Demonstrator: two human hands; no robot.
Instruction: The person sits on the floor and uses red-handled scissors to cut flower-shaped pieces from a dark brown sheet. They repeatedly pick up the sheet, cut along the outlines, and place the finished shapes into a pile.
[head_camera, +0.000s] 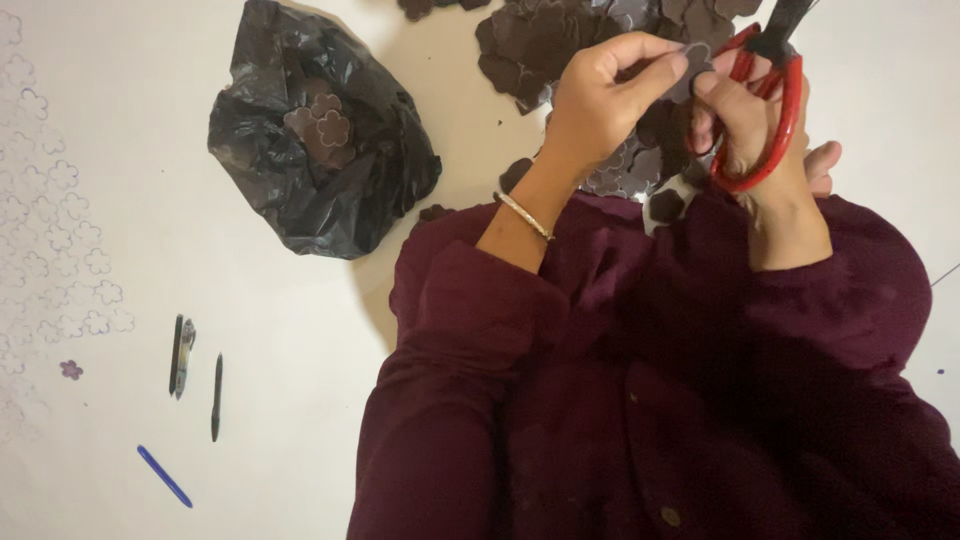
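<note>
from my remote seat, the white surface had most of its bare room along the near left side and in the middle left, between the bag and the pens. the far edge was crowded with dark cutouts, and the person's maroon sleeves filled the near right corner up to the lower edge of view.

i counted one crumpled black plastic bag toward the far left, with flower-shaped cutouts lying in its open mouth; i could not count those exactly. one heap of dark cutouts sat at the far edge, too many and too overlapped to count. near the left edge lay one small purple flower piece, one blue pen, one black pen, and one dark narrow tool beside it, all apart from each other.

the left hand was raised over the heap, wrist bent, a thin bangle on the forearm. its thumb and forefinger were pinched together on a small dark flower piece, held up above the far right part of the surface. the right hand stood just beside it, fingers curled through the loops of the red-handled scissors, gripping them with the handles drawn fairly close; the blades ran out of view at the top edge, so i could not tell how far they gaped.
</note>
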